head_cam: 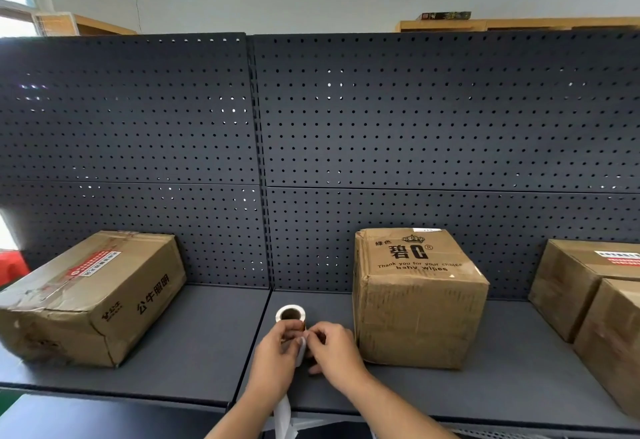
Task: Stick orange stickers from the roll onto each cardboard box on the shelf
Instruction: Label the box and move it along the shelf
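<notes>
Head view: the sticker roll [290, 315] is held just above the dark shelf [194, 334], near its front edge, its open core facing up. The left hand [277, 352] curls its fingers round the roll, and the right hand [334, 345] pinches the white backing strip [284, 414] right beside it; the strip hangs down past the shelf edge. The baby wipes box [415, 300] stands just right of the hands, the taped box [90, 300] lies well left, and 2 more boxes [568, 283] sit far right against the pegboard [415, 109].
</notes>
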### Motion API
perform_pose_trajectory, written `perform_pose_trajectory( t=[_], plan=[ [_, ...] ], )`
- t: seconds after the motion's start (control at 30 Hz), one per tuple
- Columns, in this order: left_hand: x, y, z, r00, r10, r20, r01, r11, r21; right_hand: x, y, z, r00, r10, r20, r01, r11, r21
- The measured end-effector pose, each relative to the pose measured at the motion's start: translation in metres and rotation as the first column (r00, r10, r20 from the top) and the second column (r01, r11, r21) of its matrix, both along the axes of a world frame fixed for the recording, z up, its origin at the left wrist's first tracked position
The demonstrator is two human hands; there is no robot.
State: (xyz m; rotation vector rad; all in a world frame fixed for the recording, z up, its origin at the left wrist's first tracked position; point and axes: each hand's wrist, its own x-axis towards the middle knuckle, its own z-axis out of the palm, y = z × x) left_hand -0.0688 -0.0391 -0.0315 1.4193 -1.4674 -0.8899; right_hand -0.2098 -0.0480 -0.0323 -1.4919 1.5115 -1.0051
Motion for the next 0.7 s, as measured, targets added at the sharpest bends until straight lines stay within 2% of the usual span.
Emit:
perform_pose_trajectory(
  t=[0.27,0.7],
  plan=[
    [-0.0032,0.0046,0.0041,1.0,-0.001,-0.031,0.001,1.0,0.002,-0.0024,-0.0011,-0.0045,0.982,0.034,0.184,-0.046,0.997,0.063],
    [-0.0053,0.0027,0.0035,0.999,0.04,-0.03,-0.041,0.998,-0.038,-0.0007,-0.0003,-0.0011,0.997,-0.009,0.08,0.01,1.0,-0.024]
  ],
)
